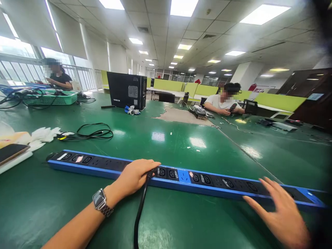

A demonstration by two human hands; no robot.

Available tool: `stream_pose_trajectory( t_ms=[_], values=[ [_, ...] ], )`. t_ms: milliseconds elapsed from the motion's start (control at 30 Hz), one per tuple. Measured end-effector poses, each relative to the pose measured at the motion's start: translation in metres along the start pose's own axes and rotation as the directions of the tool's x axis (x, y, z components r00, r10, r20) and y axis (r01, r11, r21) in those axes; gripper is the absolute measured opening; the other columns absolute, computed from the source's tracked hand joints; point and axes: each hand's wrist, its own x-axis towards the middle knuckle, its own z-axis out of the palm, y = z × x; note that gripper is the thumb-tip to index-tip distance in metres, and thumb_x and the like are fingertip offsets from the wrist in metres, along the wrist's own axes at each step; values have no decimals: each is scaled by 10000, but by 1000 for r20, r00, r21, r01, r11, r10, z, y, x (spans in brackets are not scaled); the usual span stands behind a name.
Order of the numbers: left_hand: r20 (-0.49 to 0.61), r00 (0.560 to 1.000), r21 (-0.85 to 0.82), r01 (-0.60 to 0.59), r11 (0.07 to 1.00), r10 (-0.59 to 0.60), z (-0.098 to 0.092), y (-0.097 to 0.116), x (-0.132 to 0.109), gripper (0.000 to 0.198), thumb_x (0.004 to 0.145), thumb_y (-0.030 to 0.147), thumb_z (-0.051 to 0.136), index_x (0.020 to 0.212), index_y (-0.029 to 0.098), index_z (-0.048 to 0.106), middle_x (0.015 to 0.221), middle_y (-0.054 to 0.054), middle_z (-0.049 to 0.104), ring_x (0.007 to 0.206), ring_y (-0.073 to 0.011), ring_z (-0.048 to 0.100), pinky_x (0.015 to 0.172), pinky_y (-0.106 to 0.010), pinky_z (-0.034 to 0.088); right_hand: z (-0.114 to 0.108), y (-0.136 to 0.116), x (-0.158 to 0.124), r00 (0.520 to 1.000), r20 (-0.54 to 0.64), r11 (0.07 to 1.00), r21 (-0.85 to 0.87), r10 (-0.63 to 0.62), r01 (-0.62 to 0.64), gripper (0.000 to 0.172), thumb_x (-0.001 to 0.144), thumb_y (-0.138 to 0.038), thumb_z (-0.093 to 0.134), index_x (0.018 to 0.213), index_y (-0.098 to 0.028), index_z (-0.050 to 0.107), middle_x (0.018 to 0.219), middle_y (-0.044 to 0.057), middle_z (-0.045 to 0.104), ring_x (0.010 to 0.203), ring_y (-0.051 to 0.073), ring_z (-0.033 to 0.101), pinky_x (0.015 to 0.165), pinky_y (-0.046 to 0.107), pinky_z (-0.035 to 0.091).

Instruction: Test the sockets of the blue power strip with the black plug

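Observation:
A long blue and black power strip [207, 181] lies across the green table [181, 145] in front of me. My left hand [135, 176], with a watch on the wrist, is closed on a black plug [150, 173] pressed at a socket near the strip's middle. Its black cable [138, 214] runs down toward me. My right hand [281, 211] hovers open, fingers spread, just in front of the strip's right end, touching or nearly touching its near edge.
A coiled black cable [90, 133] and white gloves [44, 135] lie at the left, beside a phone [11, 152]. A black computer case [127, 90] stands behind. Two other people sit at the table, far left [59, 77] and far right [223, 102]. A green basket [52, 97] holds cables.

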Motion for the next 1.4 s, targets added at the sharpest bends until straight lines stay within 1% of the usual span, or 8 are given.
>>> stream_pose_trajectory(
  t_ms=[267,400,533,667,800,1033,1167,1400],
  values=[
    [92,991,52,94,994,-98,-13,3,-1,500,845,87,436,1311,224,554,1274,-49,652,1161,-192,599,1012,-360,475,24,-235,47,868,164,787,524,-468,325,644,816,-533,636,1357,-218,481,1410,122,514,1330,283,434,1088,513,375],
    [144,973,247,143,958,-183,-5,2,-6,697,765,231,625,1425,179,407,1460,-118,480,1346,-316,434,1116,-534,333,51,-271,57,794,248,717,627,-555,305,842,689,-587,742,1381,-186,479,1412,155,497,1313,296,430,1078,500,375],
    [123,959,423,181,888,-254,3,1,-9,679,756,302,667,1383,170,441,1481,-140,446,1316,-347,461,1090,-579,329,63,-283,56,754,284,714,617,-593,330,664,736,-454,753,1329,-251,535,1264,94,615,1151,239,534,980,435,434],
    [112,959,461,182,869,-260,7,-3,-10,694,772,336,651,1400,162,412,1407,-155,531,1261,-313,527,1071,-530,366,55,-291,52,850,151,737,587,-505,334,299,834,-282,641,1128,-229,641,1022,44,717,951,202,598,879,387,452],
    [96,962,480,180,859,-255,6,-10,-8,834,749,422,656,1459,137,323,1354,-161,578,1214,-330,563,1064,-513,374,29,-247,53,981,-146,782,593,-131,193,282,890,-306,564,1145,-197,617,1039,70,711,956,189,623,855,338,479],
    [81,962,456,195,868,-259,8,-15,-7,863,744,516,622,1466,143,332,1312,-145,615,1153,-361,597,1038,-542,393,-9,-27,23,911,-113,869,366,397,-333,436,837,-508,523,1088,-176,654,1054,105,719,941,247,668,878,392,510],
    [38,971,407,200,891,-235,10,-22,-11,891,758,555,594,1502,188,267,1297,-122,630,1119,-365,619,1032,-569,396,-24,41,21,936,56,881,322,347,-346,483,807,-550,524,1108,-195,654,1076,90,722,993,258,664,903,394,508],
    [-24,1000,149,18,989,-14,34,23,26,685,847,512,582,1446,245,382,1370,-106,574,1210,-314,570,1017,-474,466,-11,54,10,978,110,967,167,178,-195,519,867,-549,457,1232,-201,575,1243,121,647,1179,275,578,1055,487,390]
  ],
)
